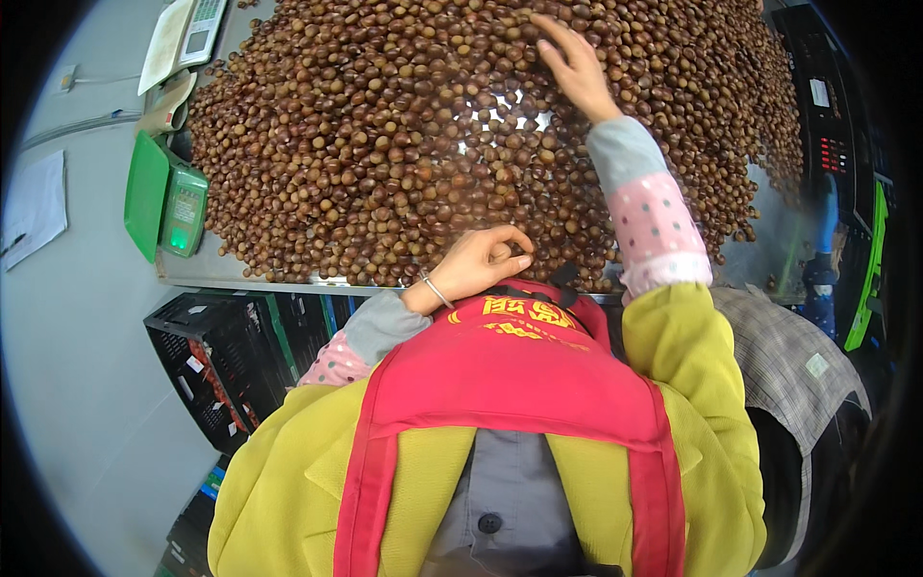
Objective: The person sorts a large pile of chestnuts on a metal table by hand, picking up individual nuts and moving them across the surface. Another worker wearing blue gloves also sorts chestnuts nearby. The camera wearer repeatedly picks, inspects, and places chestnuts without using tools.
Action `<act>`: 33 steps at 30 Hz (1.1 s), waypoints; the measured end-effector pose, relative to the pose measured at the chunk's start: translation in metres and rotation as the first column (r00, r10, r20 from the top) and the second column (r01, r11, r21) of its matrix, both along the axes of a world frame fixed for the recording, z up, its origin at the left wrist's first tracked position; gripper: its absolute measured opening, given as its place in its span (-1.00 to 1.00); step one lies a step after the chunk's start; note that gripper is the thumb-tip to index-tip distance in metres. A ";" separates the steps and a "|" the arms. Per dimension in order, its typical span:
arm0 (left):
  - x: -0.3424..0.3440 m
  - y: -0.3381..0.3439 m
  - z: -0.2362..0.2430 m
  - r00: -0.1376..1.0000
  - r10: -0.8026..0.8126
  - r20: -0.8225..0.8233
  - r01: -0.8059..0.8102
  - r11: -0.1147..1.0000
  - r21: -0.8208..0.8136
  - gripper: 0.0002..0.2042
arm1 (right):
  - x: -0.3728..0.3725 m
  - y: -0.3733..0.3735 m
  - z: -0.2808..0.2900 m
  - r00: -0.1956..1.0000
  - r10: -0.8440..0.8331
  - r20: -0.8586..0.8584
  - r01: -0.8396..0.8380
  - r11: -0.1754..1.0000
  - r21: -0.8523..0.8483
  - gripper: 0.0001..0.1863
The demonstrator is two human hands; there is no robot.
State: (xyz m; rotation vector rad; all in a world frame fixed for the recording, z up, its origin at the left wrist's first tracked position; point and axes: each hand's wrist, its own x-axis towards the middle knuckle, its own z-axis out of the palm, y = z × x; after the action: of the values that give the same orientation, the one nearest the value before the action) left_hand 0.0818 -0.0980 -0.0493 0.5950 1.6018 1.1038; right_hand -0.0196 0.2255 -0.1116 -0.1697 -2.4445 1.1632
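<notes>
A broad heap of glossy brown chestnuts (365,144) with pale patches covers the metal table (231,279). Out over the far part of the heap reaches my right hand (580,75), its fingers stretched and touching the nuts or just above them. My left hand (478,263) is by the table's front edge, close to my red apron (519,375). Its fingers curl toward the thumb, and what lies inside them, if anything, is hidden. Bare bright metal (495,115) shows through a gap in the heap, left of my right wrist.
A green scale (168,202) and a white scale (183,43) stand along the table's left side. Black crates (207,365) are stacked below at left. Another person in a plaid garment (779,356) is close on my right, near dark crates and a green edge (873,269).
</notes>
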 end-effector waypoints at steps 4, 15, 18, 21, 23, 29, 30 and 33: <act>0.000 0.001 -0.001 1.000 0.019 -0.023 -0.019 1.000 -0.012 -0.80 | -0.002 -0.012 -0.026 0.997 0.061 -0.043 -0.049 0.972 0.228 -0.55; -0.004 0.010 -0.021 0.984 0.044 -0.172 -0.063 0.993 -0.103 -0.79 | 0.047 -0.056 -0.018 0.987 0.108 0.118 -0.124 0.982 0.143 -0.45; -0.004 0.011 -0.025 0.989 0.081 -0.122 -0.094 0.991 -0.100 -0.78 | 0.064 -0.073 -0.017 0.988 0.125 0.095 -0.124 0.992 -0.020 -0.46; -0.003 0.010 -0.028 0.986 0.065 -0.155 -0.084 0.990 -0.117 -0.78 | 0.071 -0.087 -0.013 0.980 0.167 0.106 -0.174 0.983 0.064 -0.42; -0.001 0.010 -0.029 0.984 0.076 -0.164 -0.092 0.991 -0.092 -0.77 | 0.071 -0.101 -0.012 0.965 0.238 0.114 -0.238 0.971 -0.014 -0.36; 0.005 0.010 -0.032 0.964 0.172 -0.205 -0.167 0.985 0.043 -0.75 | 0.074 -0.146 -0.004 0.936 0.325 0.134 -0.340 0.933 0.118 -0.33; 0.005 0.008 -0.034 0.964 0.154 -0.216 -0.154 0.988 0.018 -0.74 | 0.075 -0.151 -0.002 0.934 0.320 0.159 -0.345 0.924 0.166 -0.33; 0.004 0.002 -0.044 0.943 0.058 -0.328 -0.083 0.994 -0.064 -0.76 | 0.084 -0.167 0.006 0.943 0.259 0.208 -0.305 0.923 0.236 -0.33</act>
State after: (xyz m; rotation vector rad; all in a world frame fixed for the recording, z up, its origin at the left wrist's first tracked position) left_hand 0.0858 -0.0959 -0.0929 0.7006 1.9553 1.0283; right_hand 0.0644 0.0584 -0.1057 0.1777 -2.8229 0.9482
